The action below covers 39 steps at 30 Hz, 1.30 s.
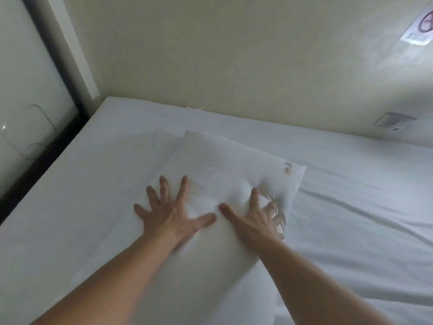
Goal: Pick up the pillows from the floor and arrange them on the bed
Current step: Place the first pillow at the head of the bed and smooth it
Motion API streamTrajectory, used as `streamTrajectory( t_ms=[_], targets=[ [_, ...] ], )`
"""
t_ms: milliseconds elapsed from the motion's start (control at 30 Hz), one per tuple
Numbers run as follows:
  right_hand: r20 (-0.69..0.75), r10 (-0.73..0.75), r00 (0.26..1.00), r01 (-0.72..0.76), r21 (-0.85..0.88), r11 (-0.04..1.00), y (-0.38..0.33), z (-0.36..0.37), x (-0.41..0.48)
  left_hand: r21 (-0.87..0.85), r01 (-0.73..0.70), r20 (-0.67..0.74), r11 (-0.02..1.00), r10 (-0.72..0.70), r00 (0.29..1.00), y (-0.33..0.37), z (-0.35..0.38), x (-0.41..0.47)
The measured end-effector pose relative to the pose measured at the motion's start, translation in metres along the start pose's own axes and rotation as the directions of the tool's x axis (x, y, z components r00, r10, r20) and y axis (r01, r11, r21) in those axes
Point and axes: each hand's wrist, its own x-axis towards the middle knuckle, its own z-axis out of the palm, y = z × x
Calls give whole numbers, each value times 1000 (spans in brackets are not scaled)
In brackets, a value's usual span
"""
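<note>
A white pillow (225, 165) lies on the bed (363, 207), its far end pointing toward the wall and a small tag near its right corner. My left hand (168, 209) rests flat on the pillow's left side with fingers spread. My right hand (255, 219) presses into the pillow's right side, thumb out to the left, fingers sinking into a dent in the fabric. Both hands are blurred. The pillow's near end runs down between my forearms and out of view.
The bed's white sheet is creased on the right. A cream wall (222, 55) runs behind the bed, with a socket plate (393, 121) and a sign (419, 29) at the right. A dark-framed glass panel (30, 90) stands along the bed's left edge.
</note>
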Motion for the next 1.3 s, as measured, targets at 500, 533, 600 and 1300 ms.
streamTrajectory(
  t_ms=[500,533,600,1300],
  targets=[
    [-354,9,935,-3,18,1000,14,86,90,111,-176,-339,978,203,919,-11,109,83],
    [-349,26,937,-23,11,1000,15,85,92,106,-184,-312,977,209,927,-9,109,88],
    [-371,12,928,-12,1,1000,16,87,96,95,-220,-294,971,238,926,-8,114,96],
    [-357,-419,835,423,-70,903,-245,-3,19,-57,-294,-400,954,248,882,-111,-192,124]
  ],
)
